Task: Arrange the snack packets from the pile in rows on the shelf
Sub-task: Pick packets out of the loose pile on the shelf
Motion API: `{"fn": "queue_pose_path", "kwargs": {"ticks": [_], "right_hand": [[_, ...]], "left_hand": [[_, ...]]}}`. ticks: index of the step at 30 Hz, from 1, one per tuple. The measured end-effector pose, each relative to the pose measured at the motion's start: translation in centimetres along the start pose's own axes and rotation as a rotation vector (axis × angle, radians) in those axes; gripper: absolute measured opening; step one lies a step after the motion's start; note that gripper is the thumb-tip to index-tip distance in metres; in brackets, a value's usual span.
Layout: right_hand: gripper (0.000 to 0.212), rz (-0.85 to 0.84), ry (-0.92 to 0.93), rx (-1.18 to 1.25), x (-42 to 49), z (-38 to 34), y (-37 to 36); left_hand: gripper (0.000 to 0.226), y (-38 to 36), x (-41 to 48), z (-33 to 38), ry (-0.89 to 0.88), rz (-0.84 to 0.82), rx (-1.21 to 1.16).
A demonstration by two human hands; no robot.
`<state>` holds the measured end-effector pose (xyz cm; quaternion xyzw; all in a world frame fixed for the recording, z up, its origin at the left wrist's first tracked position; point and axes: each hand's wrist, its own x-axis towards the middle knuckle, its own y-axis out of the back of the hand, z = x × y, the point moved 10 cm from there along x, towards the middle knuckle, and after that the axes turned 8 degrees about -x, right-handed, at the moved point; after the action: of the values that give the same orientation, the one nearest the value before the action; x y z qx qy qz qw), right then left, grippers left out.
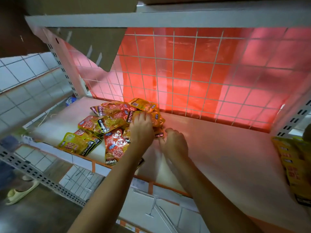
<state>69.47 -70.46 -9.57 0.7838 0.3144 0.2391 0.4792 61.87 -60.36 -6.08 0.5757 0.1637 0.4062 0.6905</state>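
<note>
On left part of flat white shelf [218, 148]: pile of glossy red-and-yellow plastic snack packets [107, 125], black bands reading KONCHEW; left hand [141, 127] grips packets atop pile; right hand [175, 143] curled just beside pile, grasp unclear.

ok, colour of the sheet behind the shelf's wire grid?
Red-orange sheet, glowing pinker at right; clearest in the head view.

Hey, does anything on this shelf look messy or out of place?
Yes. The snack packets lie in a jumbled heap on the left of the shelf, overlapping at all angles. One red packet sits right at the front edge. A cardboard flap hangs down above.
</note>
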Motion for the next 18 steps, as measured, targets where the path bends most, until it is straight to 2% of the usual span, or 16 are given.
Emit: {"fn": "queue_pose_path", "kwargs": {"ticks": [3,9,13,18], "right_hand": [[0.034,0.001,-0.029,-0.024,1.8,-0.4,-0.8],[0.032,-0.008,-0.153,0.023,5.7,0.9,-2.0],[0.024,-0.036,-0.230,0.145,7.3,1.7,-2.7],[0.014,0.047,-0.312,0.389,7.3,2.7,-2.4]], "left_hand": [[0.055,-0.7,2.0,-1.3,-0.031,-0.091,0.004],[0.061,-2.1,3.5,-2.7,-0.054,-0.173,-0.083],[0.063,-2.0,3.8,-2.9,-0.064,-0.143,-0.074],[0.059,-0.8,3.7,-2.8,-0.019,-0.042,-0.079]]}}
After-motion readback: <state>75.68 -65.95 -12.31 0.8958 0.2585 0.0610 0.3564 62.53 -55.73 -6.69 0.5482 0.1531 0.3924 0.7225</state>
